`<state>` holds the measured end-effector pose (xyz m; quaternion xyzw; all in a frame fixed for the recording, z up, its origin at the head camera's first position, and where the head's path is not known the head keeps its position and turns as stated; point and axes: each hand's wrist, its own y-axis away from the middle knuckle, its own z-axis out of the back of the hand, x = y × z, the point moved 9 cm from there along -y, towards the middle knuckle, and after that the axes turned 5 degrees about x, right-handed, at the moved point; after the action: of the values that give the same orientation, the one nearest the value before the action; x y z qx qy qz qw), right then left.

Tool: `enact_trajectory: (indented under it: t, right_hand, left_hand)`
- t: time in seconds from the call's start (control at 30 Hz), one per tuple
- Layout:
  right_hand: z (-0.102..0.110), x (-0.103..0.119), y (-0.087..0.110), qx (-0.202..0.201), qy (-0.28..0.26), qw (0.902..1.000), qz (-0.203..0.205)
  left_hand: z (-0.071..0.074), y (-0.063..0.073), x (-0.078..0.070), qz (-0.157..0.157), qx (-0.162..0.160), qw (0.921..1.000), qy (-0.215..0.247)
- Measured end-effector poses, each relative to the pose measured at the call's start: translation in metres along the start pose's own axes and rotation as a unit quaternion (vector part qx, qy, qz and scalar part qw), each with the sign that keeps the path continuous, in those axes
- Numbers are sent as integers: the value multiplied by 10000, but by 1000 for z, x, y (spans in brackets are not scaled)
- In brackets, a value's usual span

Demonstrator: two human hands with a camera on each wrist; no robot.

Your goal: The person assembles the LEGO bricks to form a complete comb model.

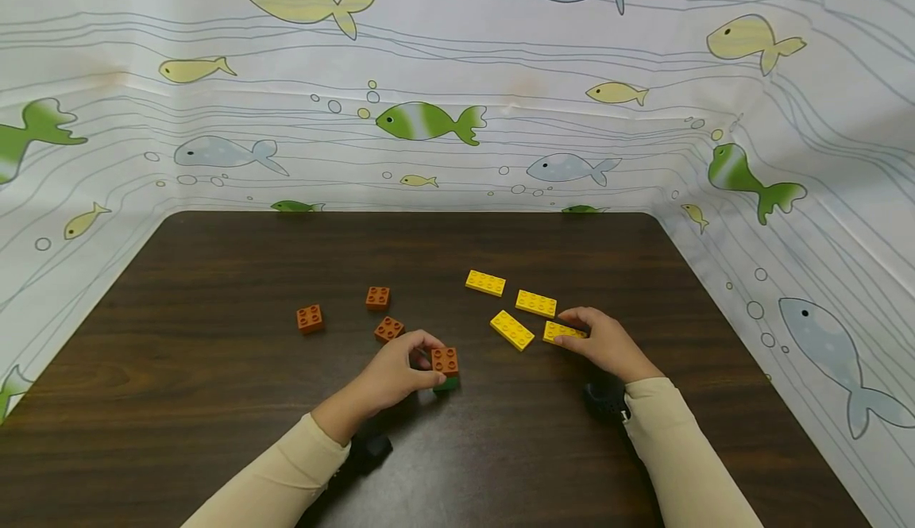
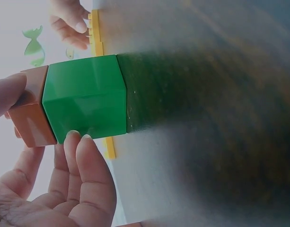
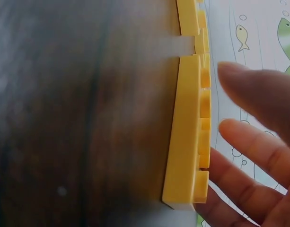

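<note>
An orange-brown toy brick (image 1: 445,362) sits on top of a green brick (image 2: 85,99), which stands on the table. My left hand (image 1: 396,369) holds this stack, thumb on the orange-brown brick and fingertips against the green one. To the right, my right hand (image 1: 608,344) hovers at a yellow brick (image 1: 563,332) with eight studs. In the right wrist view, the thumb and fingers stand spread beside the studs of that yellow brick (image 3: 185,132), with a gap at the thumb and index finger.
Three loose orange-brown bricks lie left of the stack, the nearest brick (image 1: 389,329) just behind my left hand. Three more yellow bricks, among them one slanted brick (image 1: 511,330), lie between the hands and farther back. A fish-patterned sheet (image 1: 457,163) borders the dark table (image 1: 214,401).
</note>
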<state>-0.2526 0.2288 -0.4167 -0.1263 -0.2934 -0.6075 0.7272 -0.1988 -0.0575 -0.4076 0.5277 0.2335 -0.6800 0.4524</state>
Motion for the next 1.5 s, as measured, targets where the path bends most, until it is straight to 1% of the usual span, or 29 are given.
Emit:
enact_trajectory:
  t: [0.27, 0.47, 0.83, 1.13, 1.3, 1.5]
  right_hand:
    - [-2, 4, -2, 105, 205, 9996, 135]
    - [-3, 5, -3, 92, 415, 9988, 242]
    - [-4, 4, -3, 115, 646, 9977, 165]
    - [0, 8, 0, -76, 590, 9978, 306]
    - [4, 13, 3, -260, 321, 9986, 322]
    - [3, 26, 7, -422, 76, 9981, 442]
  left_hand:
    - [0, 0, 1, -20, 30, 10000, -26]
    - [0, -3, 5, 92, 10, 9999, -76]
    - [-1, -2, 5, 112, -27, 9999, -51]
    - [0, -1, 4, 117, -46, 9999, -14]
    - [0, 0, 3, 77, -14, 10000, 33]
    - [-1, -1, 4, 89, -11, 10000, 23]
